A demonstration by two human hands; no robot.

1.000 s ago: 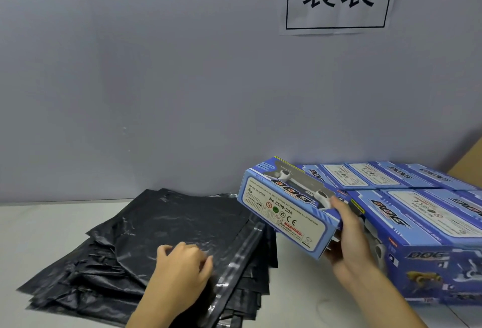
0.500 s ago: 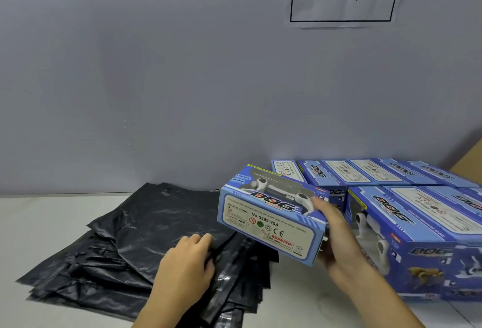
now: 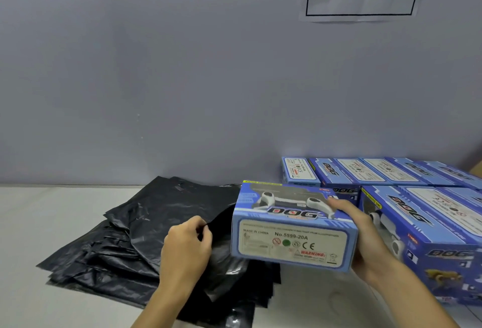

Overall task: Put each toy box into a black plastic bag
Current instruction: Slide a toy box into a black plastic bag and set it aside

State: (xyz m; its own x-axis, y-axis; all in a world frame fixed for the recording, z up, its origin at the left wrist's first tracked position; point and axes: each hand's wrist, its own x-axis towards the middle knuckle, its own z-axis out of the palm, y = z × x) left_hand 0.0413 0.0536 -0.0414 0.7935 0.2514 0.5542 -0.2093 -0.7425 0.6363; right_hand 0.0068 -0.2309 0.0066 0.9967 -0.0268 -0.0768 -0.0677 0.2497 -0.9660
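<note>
Left hand (image 3: pixel 186 245) pinches edge of top black bag (image 3: pixel 221 247) on bag pile (image 3: pixel 109 249), mouth barely lifted. Right hand (image 3: pixel 365 244) grips toy box (image 3: pixel 292 231) at far end, held above desk (image 3: pixel 39 223) just beside opening. Risks: thin film slips from pinch, mouth collapses; box corner snags or tears plastic; two layers lift together. Stacked boxes (image 3: pixel 430 223) wait right.
</note>
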